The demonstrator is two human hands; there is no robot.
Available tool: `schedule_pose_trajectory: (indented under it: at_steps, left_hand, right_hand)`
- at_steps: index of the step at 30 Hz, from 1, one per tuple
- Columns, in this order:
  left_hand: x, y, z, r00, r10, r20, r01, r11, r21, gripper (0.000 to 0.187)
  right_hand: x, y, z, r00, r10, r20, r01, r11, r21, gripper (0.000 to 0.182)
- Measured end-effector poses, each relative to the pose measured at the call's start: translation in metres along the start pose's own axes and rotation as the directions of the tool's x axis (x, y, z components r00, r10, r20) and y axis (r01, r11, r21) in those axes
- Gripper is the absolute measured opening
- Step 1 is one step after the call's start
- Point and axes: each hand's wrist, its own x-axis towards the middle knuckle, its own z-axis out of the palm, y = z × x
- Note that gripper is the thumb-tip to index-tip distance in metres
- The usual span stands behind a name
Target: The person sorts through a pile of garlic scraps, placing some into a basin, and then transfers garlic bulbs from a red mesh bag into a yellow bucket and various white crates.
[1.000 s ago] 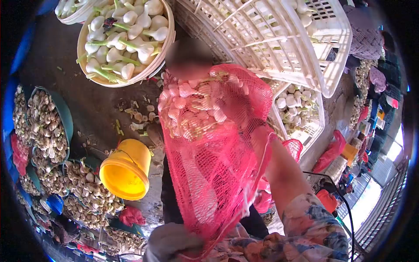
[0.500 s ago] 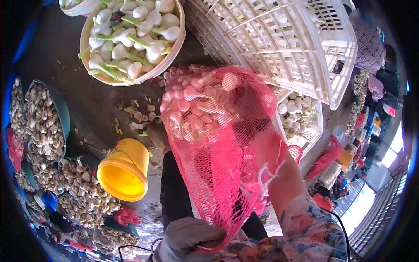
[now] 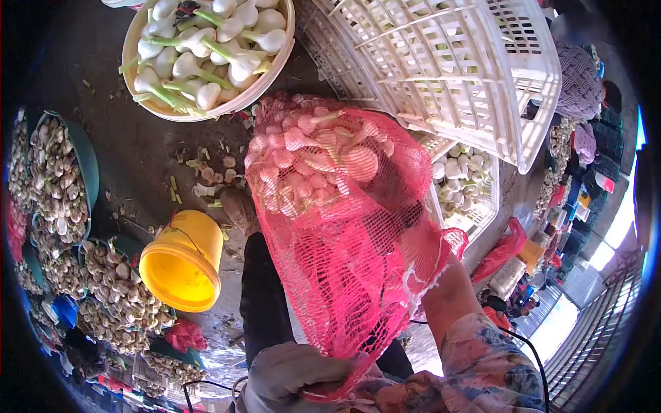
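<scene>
A red mesh bag (image 3: pixel 323 241), with garlic bulbs (image 3: pixel 303 162) in its far part, stretches across the middle. At the bottom my left hand (image 3: pixel 296 375), in a grey glove, is closed on the edge of the bag's mouth. My right hand (image 3: pixel 413 234) reaches into the bag from the right; the mesh covers it, and its fingers cannot be made out. A round tub (image 3: pixel 289 62) of white garlic bulbs with green stems stands beyond the bag at the upper left.
A yellow bucket (image 3: pixel 180 268) lies tipped left of the bag. White crates (image 3: pixel 441 76) are at the upper right, one lower crate (image 3: pixel 492 206) holding garlic. Garlic heaps (image 3: pixel 62 179) line the left. A person's patterned clothing (image 3: pixel 578 79) shows at far right.
The whole view has shifted slightly, with the bucket and tub now further left and higher. The garlic in the bag has shifted a little. Both hands remain at the bag.
</scene>
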Motion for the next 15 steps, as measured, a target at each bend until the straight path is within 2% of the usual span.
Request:
schedule_pose_trajectory:
  at_steps: [3, 5, 6, 7, 8, 10, 12, 13, 14, 15]
  left_hand:
    - [-0.014, 0.000, -0.003, 0.998, -0.054, -0.018, 0.053, 0.997, -0.055, 0.030]
    - [-0.021, 0.004, -0.005, 0.992, -0.074, -0.098, 0.082, 0.993, 0.081, 0.027]
    - [-0.023, 0.003, -0.004, 0.992, -0.076, -0.098, 0.085, 0.993, 0.082, 0.027]
    - [-0.026, 0.002, -0.004, 0.983, -0.056, -0.174, 0.063, 0.997, 0.035, 0.025]
    - [-0.028, 0.002, -0.003, 0.967, -0.039, -0.251, 0.038, 0.999, -0.011, 0.022]
    - [-0.031, 0.005, -0.002, 0.962, -0.088, -0.260, 0.093, 0.996, 0.005, 0.019]
    - [-0.037, 0.003, 0.002, 0.950, -0.111, -0.293, 0.109, 0.994, -0.022, 0.022]
    - [-0.058, -0.021, -0.005, 0.949, -0.113, -0.295, 0.114, 0.993, -0.016, 0.022]
    - [-0.091, -0.064, -0.018, 0.978, -0.146, 0.151, 0.125, 0.982, 0.139, 0.022]
    - [-0.110, -0.088, -0.027, 0.799, -0.220, 0.559, 0.067, 0.958, 0.281, 0.024]
  right_hand:
    - [-0.011, -0.007, 0.002, 0.998, -0.052, -0.033, 0.052, 0.999, 0.002, 0.059]
    - [-0.016, -0.007, 0.003, 0.997, -0.069, -0.043, 0.069, 0.998, 0.006, 0.060]
    - [-0.020, -0.006, 0.003, 0.998, 0.012, 0.058, -0.006, 0.994, -0.107, 0.063]
    - [-0.024, -0.006, 0.004, 0.984, 0.104, 0.147, -0.069, 0.972, -0.225, 0.066]
    - [-0.026, -0.006, 0.005, 0.983, 0.104, 0.149, -0.070, 0.973, -0.222, 0.066]
    - [-0.023, -0.016, 0.005, 0.862, 0.363, 0.355, -0.337, 0.932, -0.133, 0.063]
    - [-0.028, -0.006, 0.017, 0.898, 0.304, 0.316, -0.282, 0.952, -0.114, 0.059]
    - [-0.032, 0.002, 0.028, 0.929, 0.248, 0.274, -0.229, 0.968, -0.101, 0.055]
    - [-0.034, 0.010, 0.039, 0.955, 0.187, 0.228, -0.171, 0.981, -0.089, 0.051]
    - [-0.036, 0.017, 0.049, 0.976, 0.126, 0.178, -0.113, 0.990, -0.080, 0.047]
